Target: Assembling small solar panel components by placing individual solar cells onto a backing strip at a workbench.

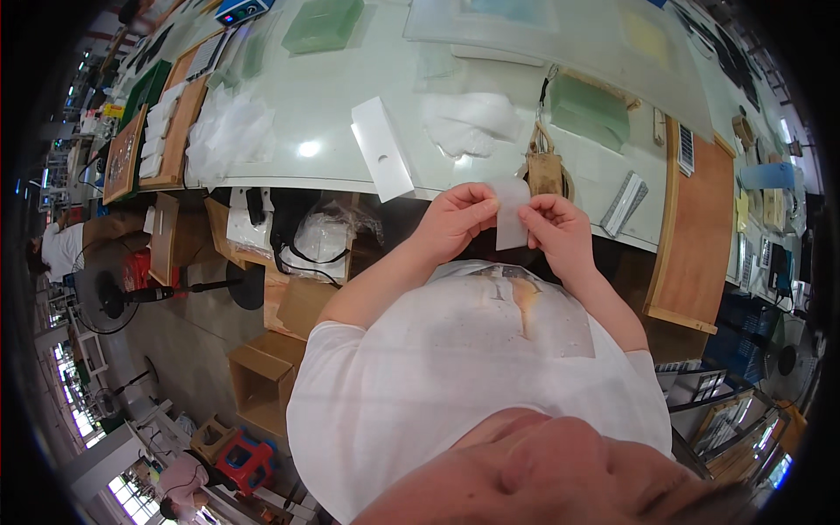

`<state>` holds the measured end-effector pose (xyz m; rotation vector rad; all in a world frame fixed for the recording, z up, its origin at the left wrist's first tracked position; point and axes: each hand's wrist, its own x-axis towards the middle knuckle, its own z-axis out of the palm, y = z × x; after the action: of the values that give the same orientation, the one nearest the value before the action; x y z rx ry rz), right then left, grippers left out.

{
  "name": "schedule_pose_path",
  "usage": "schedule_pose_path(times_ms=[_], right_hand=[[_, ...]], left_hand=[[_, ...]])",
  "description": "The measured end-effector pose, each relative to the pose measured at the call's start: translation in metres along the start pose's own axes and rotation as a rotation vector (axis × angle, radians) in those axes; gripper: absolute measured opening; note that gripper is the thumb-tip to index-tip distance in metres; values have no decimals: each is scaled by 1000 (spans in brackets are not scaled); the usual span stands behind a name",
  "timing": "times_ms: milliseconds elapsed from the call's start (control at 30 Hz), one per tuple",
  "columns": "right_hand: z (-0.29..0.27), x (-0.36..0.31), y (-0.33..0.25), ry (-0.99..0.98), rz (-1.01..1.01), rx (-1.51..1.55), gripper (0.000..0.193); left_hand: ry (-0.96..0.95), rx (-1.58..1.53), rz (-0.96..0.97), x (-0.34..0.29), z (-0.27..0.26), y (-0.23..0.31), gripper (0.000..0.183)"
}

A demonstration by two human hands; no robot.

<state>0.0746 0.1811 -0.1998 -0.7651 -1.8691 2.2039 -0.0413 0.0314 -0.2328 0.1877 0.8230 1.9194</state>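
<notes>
In the head view, a pale green worktable (350, 105) is curving across the top, carrying a white folded card (382, 149) at about ten o'clock from the hands, a heap of clear film bags (468, 122) at twelve, and a small brown pouch (544, 171) (its cord is trailing upward) just beyond the fingers. Nothing is blocking the hands. Both forearms are rising from the person's white shirt, meeting before the table's edge. The left hand (455, 219) and right hand (560, 229) are each pinching, fingers curled closed, a side edge of a small translucent white sheet (509, 214), which is hanging upright between them.
</notes>
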Motion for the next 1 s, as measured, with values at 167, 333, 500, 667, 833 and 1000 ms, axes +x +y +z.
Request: schedule_pose_path(times_ms=[167, 333, 500, 667, 833, 1000], right_hand=[[2, -6, -5, 26, 99, 97, 11], [-1, -8, -4, -3, 69, 92, 10], [-3, -11, 1, -46, 67, 47, 9], [-6, -11, 3, -23, 4, 16, 11], [-3, -14, 6, 2, -40, 42, 11], [-4, -15, 5, 127, -545, -278, 18]], left_hand=[[-37, -14, -39, -2, -9, -6, 4], [-96, -59, -14, -5, -4, -3, 7], [-41, -16, -43, -7, -4, -5, 7], [-83, 237, 93, -8, -15, -9, 8], [-173, 496, 372, -11, -13, -10, 7], [-173, 727, 441, -16, 2, 1, 7]])
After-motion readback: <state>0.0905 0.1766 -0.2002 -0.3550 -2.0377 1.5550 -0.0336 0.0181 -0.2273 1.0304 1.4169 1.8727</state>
